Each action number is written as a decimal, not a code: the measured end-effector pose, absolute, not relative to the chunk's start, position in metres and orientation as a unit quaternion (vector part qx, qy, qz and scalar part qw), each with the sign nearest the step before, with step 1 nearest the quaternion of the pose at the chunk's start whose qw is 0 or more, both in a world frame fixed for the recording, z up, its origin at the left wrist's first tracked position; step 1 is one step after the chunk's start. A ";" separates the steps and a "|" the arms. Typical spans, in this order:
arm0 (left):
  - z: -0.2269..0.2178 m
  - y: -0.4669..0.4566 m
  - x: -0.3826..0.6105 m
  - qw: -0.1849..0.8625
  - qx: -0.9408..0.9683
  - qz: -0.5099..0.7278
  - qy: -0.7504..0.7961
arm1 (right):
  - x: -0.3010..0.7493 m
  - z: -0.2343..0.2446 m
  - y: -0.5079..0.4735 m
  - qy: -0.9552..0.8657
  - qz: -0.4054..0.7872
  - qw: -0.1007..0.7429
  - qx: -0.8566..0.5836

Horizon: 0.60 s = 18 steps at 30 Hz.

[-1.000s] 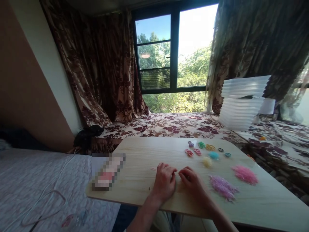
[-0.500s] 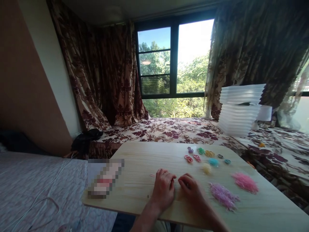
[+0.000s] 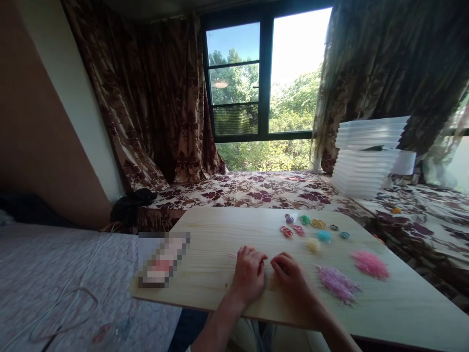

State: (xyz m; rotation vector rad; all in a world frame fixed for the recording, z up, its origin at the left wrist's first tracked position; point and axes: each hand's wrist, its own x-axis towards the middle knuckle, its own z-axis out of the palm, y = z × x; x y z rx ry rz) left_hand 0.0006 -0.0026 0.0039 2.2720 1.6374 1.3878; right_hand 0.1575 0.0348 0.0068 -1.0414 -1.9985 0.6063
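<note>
My left hand rests over the pale wooden table, its fingers curled in a pinch. Facing it across a small gap, my right hand is closed too, thumb against the bent fingers. Whatever either hand pinches is hidden or too small to name. A thin pink strand lies just left of my left hand. Right of my right hand is a loose heap of thin purple strands, with a pink heap beyond it. Smaller pale yellow and turquoise heaps sit farther back.
Along the back of the table lie several small coloured rings, among them green, yellow and red ones. A blurred-out flat item occupies the left side. White corrugated packing stands on the window ledge.
The whole view has tilted slightly downward, so the window and table sit higher in the picture. Both hands keep nearly the same pose, close together.
</note>
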 end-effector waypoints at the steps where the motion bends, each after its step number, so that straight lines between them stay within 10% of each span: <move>1: 0.004 -0.003 0.000 0.009 0.727 0.442 0.525 | 0.157 0.007 0.034 -0.787 0.240 0.393 -0.410; 18: 0.003 -0.003 0.000 0.003 0.726 0.448 0.522 | 0.158 0.008 0.034 -0.790 0.243 0.388 -0.408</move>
